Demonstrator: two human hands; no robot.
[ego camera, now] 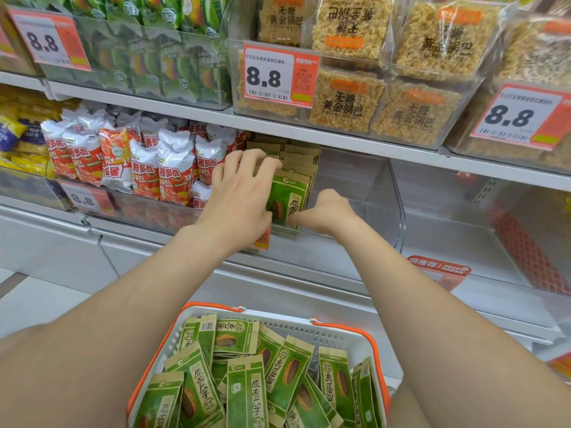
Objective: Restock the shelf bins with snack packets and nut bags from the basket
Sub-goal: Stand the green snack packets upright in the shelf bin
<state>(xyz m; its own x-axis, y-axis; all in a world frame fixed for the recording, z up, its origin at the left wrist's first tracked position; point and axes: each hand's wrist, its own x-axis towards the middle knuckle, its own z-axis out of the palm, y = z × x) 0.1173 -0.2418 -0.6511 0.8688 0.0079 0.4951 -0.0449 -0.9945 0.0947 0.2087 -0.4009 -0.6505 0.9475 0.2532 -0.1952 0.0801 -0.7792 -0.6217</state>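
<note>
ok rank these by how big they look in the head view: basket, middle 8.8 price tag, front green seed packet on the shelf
1. basket, largest, but nearest the camera
2. middle 8.8 price tag
3. front green seed packet, partly covered, so unsure

Bright even overhead light, soft faint shadows, glare on clear shelf bins [355,193], wide-angle bowing at edges, slight corner blur
</note>
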